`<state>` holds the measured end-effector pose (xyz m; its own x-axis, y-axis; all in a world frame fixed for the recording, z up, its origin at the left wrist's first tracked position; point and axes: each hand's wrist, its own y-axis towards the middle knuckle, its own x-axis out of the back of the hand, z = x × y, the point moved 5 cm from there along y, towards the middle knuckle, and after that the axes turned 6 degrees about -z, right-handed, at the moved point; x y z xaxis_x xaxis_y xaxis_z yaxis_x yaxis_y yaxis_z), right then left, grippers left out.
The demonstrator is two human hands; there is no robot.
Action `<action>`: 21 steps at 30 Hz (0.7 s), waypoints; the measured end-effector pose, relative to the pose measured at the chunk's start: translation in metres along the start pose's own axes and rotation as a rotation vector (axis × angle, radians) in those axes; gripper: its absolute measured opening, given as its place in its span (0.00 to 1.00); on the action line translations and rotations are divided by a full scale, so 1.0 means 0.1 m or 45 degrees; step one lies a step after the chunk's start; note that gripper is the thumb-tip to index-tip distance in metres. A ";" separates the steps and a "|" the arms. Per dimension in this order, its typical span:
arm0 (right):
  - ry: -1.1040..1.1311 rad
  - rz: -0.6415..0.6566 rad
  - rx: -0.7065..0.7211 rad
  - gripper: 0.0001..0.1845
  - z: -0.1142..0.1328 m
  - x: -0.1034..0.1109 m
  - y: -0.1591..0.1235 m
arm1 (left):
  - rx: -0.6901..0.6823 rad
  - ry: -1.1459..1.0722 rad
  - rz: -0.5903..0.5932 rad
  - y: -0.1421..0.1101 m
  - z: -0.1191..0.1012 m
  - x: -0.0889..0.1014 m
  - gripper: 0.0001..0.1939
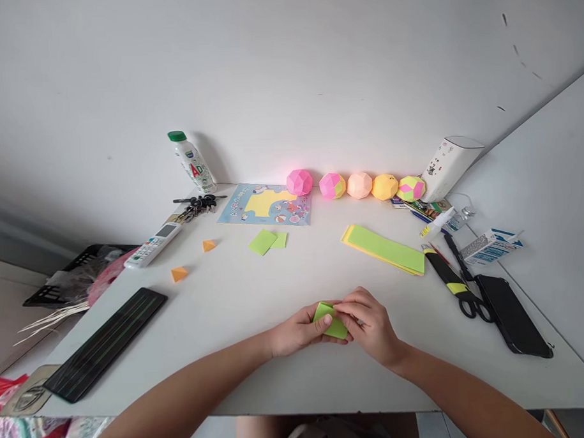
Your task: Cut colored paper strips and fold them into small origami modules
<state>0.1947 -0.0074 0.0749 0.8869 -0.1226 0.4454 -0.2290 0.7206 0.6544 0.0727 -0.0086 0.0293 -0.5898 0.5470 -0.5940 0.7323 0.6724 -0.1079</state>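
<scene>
Near the front of the table, my left hand (300,330) is closed on a small green paper square (335,327), its thumb pressing on the face. My right hand (369,322) pinches the same paper along its upper right side, fingertips together. Beyond my hands lie two more green paper squares (263,242), one overlapping the other. A stack of long green and yellow paper strips (386,249) rests to the right. On the left are two small folded orange paper pieces (179,274).
Several faceted paper balls (359,185) line the wall beside a blue printed card (229,208). Left stand a bottle (194,163), keys (198,208), a remote (154,246) and a black slab (107,343). Right are a utility knife (444,271), scissors (470,296), phone (510,317) and white holder (450,165).
</scene>
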 end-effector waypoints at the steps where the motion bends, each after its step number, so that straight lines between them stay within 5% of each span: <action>1: 0.005 0.002 -0.018 0.10 -0.01 0.00 0.00 | -0.005 0.004 0.000 0.00 0.01 0.01 0.18; 21: 0.048 0.030 -0.117 0.08 -0.04 0.00 -0.01 | 0.010 0.071 0.016 0.00 0.00 -0.02 0.16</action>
<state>0.1960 -0.0054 0.0719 0.8965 -0.0806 0.4357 -0.2138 0.7826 0.5846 0.0737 -0.0093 0.0303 -0.5982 0.5828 -0.5500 0.7424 0.6614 -0.1066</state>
